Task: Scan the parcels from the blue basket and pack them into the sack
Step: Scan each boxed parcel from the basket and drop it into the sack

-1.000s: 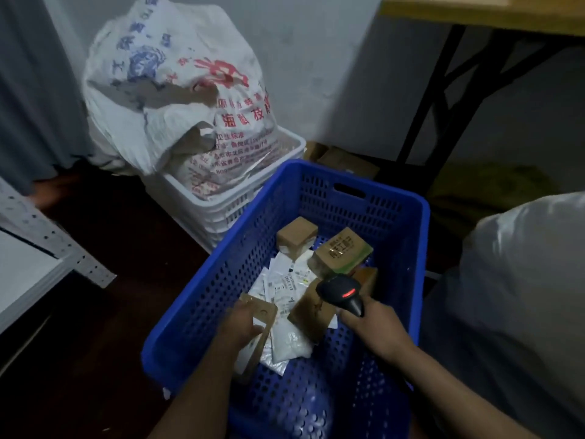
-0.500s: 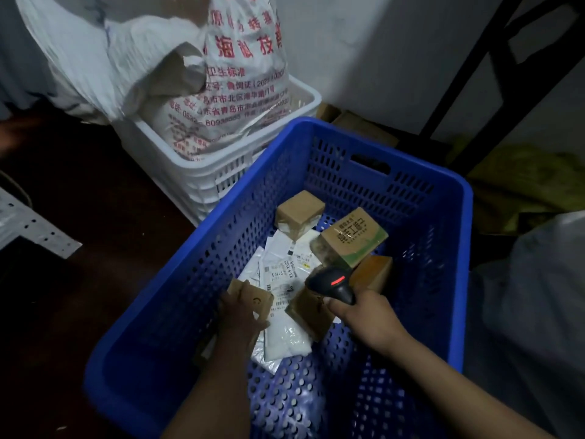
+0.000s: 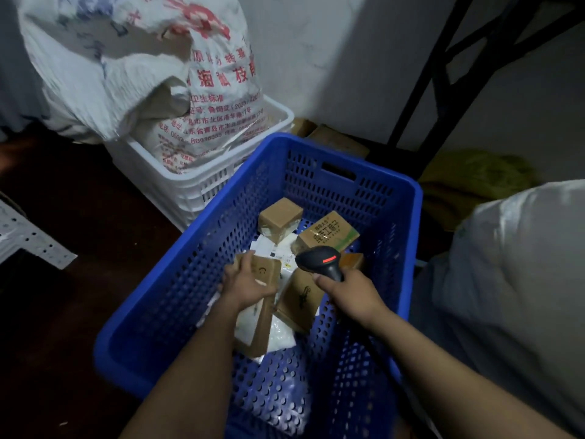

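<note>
At the far left a white perforated metal bracket is seen on the dark floor. Beside it, a white woven sack printed in red is seated in a white slatted plastic crate. Just right of the crate, a blue perforated plastic basket is placed, and both forearms are reached into it. A flat brown cardboard parcel is tilted up off the basket floor by the left hand, whose fingers are clamped on its upper end. White plastic mailers are spread beneath it. Farther back lie a small brown cube box and a brown box printed in green. A black handheld scanner with a red light is gripped by the right hand, fingers wrapped round its handle, above a brown carton. A pale bulging sack is seen at the right edge.
</note>
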